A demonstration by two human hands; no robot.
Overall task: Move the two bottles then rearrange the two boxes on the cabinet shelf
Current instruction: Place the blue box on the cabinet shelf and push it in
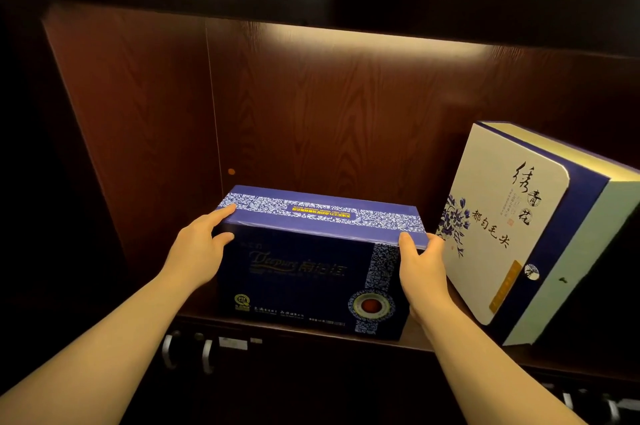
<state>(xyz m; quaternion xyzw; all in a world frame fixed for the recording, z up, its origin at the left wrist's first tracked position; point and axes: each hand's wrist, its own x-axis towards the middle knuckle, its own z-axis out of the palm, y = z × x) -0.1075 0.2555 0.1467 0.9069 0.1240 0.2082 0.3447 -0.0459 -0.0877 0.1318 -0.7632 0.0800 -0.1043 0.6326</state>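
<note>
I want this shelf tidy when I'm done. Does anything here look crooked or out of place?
Yes: the white box on the right stands tilted, its top leaning right instead of upright. The dark blue box, held at both ends by the left hand and right hand, looks level. No bottles are in view.

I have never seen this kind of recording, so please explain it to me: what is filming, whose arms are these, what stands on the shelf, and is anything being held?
There is no machine here. A person wears one camera on the head, so the single picture looks forward and down at the person's own bare arms. The left hand and the right hand press on the two ends of a dark blue box that stands at the front of a lit wooden cabinet shelf. To its right a white and blue box stands on edge and appears tilted. No bottles are visible in the picture. Below the shelf, metal handles can be seen.
</note>
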